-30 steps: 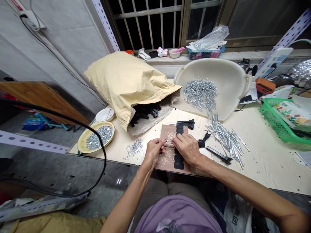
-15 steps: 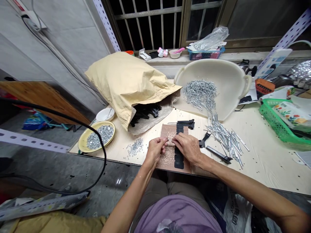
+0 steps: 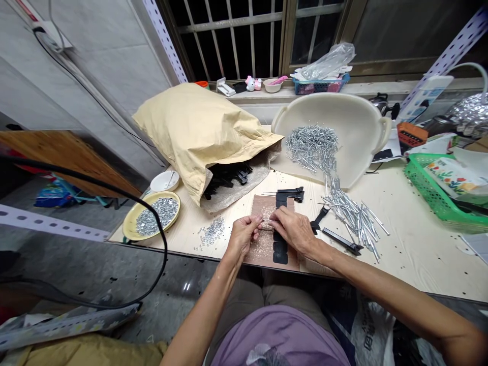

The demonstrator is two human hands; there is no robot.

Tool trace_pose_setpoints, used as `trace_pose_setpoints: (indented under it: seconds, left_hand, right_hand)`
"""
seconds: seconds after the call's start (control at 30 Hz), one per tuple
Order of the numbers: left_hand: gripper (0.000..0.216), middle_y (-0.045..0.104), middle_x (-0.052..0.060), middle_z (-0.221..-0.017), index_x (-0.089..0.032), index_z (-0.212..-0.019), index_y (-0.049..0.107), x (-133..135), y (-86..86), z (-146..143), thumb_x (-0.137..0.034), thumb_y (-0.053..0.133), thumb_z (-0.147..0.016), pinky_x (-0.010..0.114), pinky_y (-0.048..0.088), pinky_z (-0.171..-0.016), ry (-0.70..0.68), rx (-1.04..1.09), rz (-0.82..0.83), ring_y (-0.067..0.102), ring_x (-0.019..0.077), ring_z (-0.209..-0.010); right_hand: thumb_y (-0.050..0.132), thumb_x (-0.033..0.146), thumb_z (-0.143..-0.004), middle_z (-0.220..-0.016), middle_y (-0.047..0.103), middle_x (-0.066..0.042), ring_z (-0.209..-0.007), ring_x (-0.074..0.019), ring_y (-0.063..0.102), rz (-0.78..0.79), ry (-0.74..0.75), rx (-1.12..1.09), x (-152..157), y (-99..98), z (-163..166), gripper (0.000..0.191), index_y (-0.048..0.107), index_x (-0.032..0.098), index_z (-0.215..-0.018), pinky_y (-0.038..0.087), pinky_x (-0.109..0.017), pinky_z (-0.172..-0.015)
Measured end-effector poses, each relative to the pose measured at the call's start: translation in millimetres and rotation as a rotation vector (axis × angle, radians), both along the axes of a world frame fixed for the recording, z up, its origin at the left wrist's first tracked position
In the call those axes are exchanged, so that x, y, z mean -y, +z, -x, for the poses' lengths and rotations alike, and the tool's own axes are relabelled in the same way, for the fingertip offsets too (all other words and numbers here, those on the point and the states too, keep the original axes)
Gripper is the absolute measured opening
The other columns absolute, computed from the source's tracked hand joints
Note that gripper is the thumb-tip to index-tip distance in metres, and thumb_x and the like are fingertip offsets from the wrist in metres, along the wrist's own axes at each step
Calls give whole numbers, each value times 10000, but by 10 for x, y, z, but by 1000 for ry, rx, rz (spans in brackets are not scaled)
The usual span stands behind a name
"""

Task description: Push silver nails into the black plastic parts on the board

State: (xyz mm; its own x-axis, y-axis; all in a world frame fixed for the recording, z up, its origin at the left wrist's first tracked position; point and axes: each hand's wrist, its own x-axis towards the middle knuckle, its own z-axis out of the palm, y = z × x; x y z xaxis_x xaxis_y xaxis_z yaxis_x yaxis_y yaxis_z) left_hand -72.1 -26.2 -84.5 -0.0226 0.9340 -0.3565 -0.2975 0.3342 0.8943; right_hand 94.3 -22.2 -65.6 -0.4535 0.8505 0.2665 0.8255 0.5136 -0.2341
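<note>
Over a brown board (image 3: 259,251) with a strip of black pads (image 3: 280,252), both hands meet fingertip to fingertip. My left hand (image 3: 244,232) is closed in a pinch at one end of a thin metal pin (image 3: 266,220). At the pin's other end, the fingers of my right hand (image 3: 292,230) are pinched together. Only a short length of the pin shows; its ends are hidden by the fingers. Just right of my right hand lie black plastic parts (image 3: 342,241). Another black part (image 3: 290,194), with a thin pin by it, rests behind the board.
Loose metal pins (image 3: 356,213) spill from a tilted white basin (image 3: 360,122). A yellow sack (image 3: 202,127) holds black parts. To the left are a yellow dish (image 3: 131,223) of small metal rings and scattered rings (image 3: 212,231). A green basket (image 3: 423,178) stands at right; a black cable (image 3: 164,249) loops near the left.
The view has shifted very slightly. Both hands keep their pinch at the same spot over the board.
</note>
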Motion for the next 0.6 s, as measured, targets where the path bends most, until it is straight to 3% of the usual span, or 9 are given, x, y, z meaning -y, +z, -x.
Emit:
trace_pose_setpoints:
  seconds: [0.13, 0.37, 0.5, 0.6]
  left_hand:
    - [376, 539, -21, -547, -103, -626, 583, 3, -10, 1, -422, 779, -589, 153, 242, -348, -9, -29, -20, 378, 9, -362]
    - [377, 544, -18, -549, -103, -627, 589, 5, -6, 16, -432, 771, -600, 155, 249, -350, -32, -46, -27, 380, 8, -356]
    - [376, 550, -15, -549, -106, -627, 598, -1, 1, 19, -434, 778, -586, 157, 254, -348, -45, -52, -24, 380, 11, -364]
    - [378, 543, -17, -541, -105, -624, 597, -9, 14, 18, -418, 798, -556, 154, 258, -346, -43, -23, -3, 374, 11, -370]
  right_hand:
    - [356, 342, -965, -858, 604, -29, -729, -139, 554, 2, 0, 50, -1, 3, -2, 285, 582, 199, -867, 301, -255, -606]
    - [372, 349, -957, -937, 590, -36, -765, -133, 561, 137, 18, -102, -7, -43, -25, 239, 563, 205, -937, 310, -226, -552]
    - [372, 375, -951, -761, 583, -10, -677, -126, 542, 310, 46, -262, -55, -71, -32, 306, 558, 188, -799, 338, -226, -559]
    - [431, 396, -924, -715, 570, 5, -647, -118, 535, 398, 74, -400, -65, -67, -42, 269, 553, 183, -811, 373, -221, -575]
